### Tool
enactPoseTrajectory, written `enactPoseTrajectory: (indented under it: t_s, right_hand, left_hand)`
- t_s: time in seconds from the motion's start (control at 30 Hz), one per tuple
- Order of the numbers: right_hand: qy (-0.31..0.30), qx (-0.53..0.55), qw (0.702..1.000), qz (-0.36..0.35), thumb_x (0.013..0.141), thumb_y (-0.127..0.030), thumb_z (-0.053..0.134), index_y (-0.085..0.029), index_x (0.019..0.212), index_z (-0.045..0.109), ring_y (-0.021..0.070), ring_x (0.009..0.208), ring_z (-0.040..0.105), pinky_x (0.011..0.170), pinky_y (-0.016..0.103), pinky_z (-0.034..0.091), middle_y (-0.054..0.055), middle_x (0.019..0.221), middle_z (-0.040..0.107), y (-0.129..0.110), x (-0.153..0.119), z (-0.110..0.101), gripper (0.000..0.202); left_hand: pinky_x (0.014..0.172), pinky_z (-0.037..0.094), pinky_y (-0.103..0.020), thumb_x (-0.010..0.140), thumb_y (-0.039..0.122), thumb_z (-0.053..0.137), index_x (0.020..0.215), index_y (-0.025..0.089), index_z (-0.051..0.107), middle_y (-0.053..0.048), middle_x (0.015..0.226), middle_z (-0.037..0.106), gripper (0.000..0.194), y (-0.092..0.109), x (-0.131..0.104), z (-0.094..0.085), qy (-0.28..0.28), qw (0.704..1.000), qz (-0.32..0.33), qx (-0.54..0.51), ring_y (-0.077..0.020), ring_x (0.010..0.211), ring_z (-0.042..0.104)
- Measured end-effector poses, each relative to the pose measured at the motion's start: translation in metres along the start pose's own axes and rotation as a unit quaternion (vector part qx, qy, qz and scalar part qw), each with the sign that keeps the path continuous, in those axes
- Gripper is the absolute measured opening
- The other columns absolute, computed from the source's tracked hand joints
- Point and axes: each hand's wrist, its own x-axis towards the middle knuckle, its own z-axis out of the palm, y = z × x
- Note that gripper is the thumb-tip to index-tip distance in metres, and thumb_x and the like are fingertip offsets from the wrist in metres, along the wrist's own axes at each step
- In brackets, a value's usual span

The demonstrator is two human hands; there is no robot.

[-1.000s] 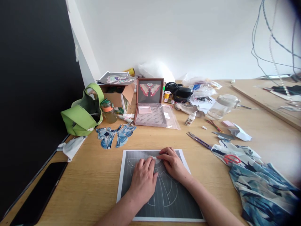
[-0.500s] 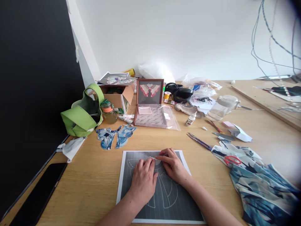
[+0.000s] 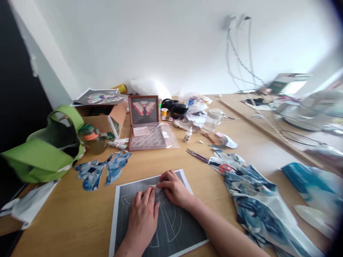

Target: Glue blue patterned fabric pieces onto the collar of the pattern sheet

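A dark printed sheet [image 3: 184, 228] with white outlines of a collar-like shape lies on the wooden table. My left hand [image 3: 143, 216] rests on its left half, palm down, fingers close together and pointing away from me. At the sheet's upper part my right hand [image 3: 173, 187] has its index finger stretched towards the left fingertips. A small white piece [image 3: 152, 186] shows by the fingertips of both hands, pressed against the sheet. Whether either hand pinches it is too small to tell.
Blue patterned cut pieces [image 3: 92, 173] lie left of the sheet, near a green bag [image 3: 34, 153] and a jar [image 3: 93, 141]. Behind stands an open frame [image 3: 144, 110]. To the right are a glue bottle [image 3: 188, 135], purple snips [image 3: 197, 155], red-handled scissors [image 3: 225, 168] and blue patterned fabric [image 3: 257, 207].
The view has turned to the right, so the table items appear further left and more of the right side shows. Both hands keep nearly the same place on the sheet.
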Motion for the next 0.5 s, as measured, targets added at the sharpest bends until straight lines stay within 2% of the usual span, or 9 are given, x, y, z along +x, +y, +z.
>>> enactPoseTrajectory:
  t_s: [0.13, 0.27, 0.5]
  right_hand:
    - [-0.003, -0.008, 1.0, 0.008, 0.069, 0.004, 0.051, -0.022, 0.093, 0.076, 0.0215, 0.094, 0.052, 0.085, 0.037, 0.047, 0.009, 0.1, 0.061, 0.002, 0.001, 0.001, 0.044]
    - [0.0, -0.02, 1.0, 0.004, 0.069, 0.001, 0.054, -0.022, 0.094, 0.076, 0.0217, 0.096, 0.051, 0.086, 0.036, 0.046, 0.009, 0.101, 0.061, 0.004, 0.0, 0.001, 0.041]
    - [-0.009, -0.05, 0.999, 0.009, 0.072, -0.002, 0.056, -0.024, 0.093, 0.076, 0.0224, 0.098, 0.05, 0.089, 0.038, 0.043, 0.008, 0.102, 0.062, 0.005, 0.0, 0.003, 0.037]
  left_hand:
    - [0.088, 0.047, -0.044, 0.094, 0.027, 0.048, 0.127, 0.014, 0.059, -0.01, 0.126, 0.062, 0.037, -0.008, 0.0, 0.011, 0.042, 0.998, 0.038, 0.011, -0.0269, 0.099, 0.056]
    - [0.085, 0.048, -0.042, 0.094, 0.029, 0.047, 0.125, 0.013, 0.06, -0.01, 0.123, 0.064, 0.037, -0.012, 0.002, 0.015, 0.074, 0.995, 0.064, 0.024, -0.0265, 0.095, 0.057]
    - [0.081, 0.048, -0.04, 0.096, 0.03, 0.042, 0.121, 0.012, 0.063, -0.01, 0.12, 0.066, 0.037, -0.013, 0.004, 0.014, 0.089, 0.992, 0.079, 0.037, -0.0258, 0.092, 0.057]
